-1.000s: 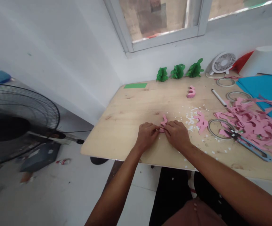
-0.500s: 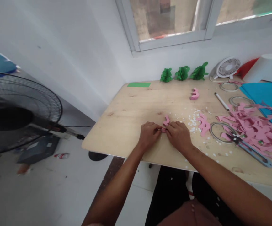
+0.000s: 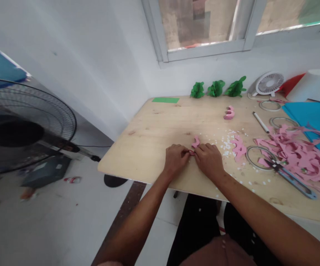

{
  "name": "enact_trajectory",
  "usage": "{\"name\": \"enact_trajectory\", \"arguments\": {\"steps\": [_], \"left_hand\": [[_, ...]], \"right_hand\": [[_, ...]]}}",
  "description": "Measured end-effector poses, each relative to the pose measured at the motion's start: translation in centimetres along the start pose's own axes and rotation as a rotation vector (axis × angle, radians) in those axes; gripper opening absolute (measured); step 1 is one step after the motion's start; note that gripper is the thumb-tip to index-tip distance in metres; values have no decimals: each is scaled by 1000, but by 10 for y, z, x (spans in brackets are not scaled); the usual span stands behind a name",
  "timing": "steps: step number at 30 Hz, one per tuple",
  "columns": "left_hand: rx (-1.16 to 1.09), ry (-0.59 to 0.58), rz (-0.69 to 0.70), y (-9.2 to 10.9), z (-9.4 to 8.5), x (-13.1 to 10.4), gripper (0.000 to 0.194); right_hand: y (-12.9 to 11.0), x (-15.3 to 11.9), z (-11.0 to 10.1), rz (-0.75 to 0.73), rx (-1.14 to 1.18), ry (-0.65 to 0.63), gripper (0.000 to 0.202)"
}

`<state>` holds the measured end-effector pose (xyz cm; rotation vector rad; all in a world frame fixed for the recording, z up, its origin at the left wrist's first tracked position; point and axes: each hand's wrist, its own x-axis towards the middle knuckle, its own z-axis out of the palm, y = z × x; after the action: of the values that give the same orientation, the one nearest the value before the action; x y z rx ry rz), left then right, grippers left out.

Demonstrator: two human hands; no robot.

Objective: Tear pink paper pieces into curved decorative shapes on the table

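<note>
Between my two hands, close above the wooden table (image 3: 137, 144), is a small pink paper cutout (image 3: 192, 152). My left hand (image 3: 176, 159) pinches its left end with thumb and forefinger. Opposite, the fingertips of my right hand (image 3: 209, 159) are closed on the other end and hide part of it. Just beyond my fingers lies a curved pink paper piece (image 3: 196, 142); whether it joins the held piece I cannot tell. Right of my right hand sit wavy pink paper cutouts (image 3: 239, 147) beside scattered white paper bits (image 3: 227, 144). A small pink stack (image 3: 229, 113) stands farther back.
Pink paper scraps (image 3: 300, 151), scissors (image 3: 292, 177), tape rolls (image 3: 261, 158), a marker (image 3: 261, 122) and blue sheets (image 3: 303, 111) crowd the right side. Green paper shapes (image 3: 215, 88), a green strip (image 3: 165, 100) and a small white fan (image 3: 269, 83) line the back. A large fan (image 3: 24, 129) stands left.
The view has shifted slightly. Both hands stay together at the same spot, fingers still closed on the pink paper, with only a slight shift of the fingertips.
</note>
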<state>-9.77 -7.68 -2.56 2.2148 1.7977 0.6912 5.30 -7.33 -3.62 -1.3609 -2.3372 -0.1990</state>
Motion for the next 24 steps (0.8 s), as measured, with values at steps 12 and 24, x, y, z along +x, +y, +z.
{"name": "enact_trajectory", "arguments": {"steps": [12, 24], "left_hand": [[172, -53, -196, 17, 0, 9, 19], [242, -208, -296, 25, -3, 23, 25]], "right_hand": [[1, -2, 2, -5, 7, 25, 21], [2, -2, 4, -23, -8, 41, 22]]}}
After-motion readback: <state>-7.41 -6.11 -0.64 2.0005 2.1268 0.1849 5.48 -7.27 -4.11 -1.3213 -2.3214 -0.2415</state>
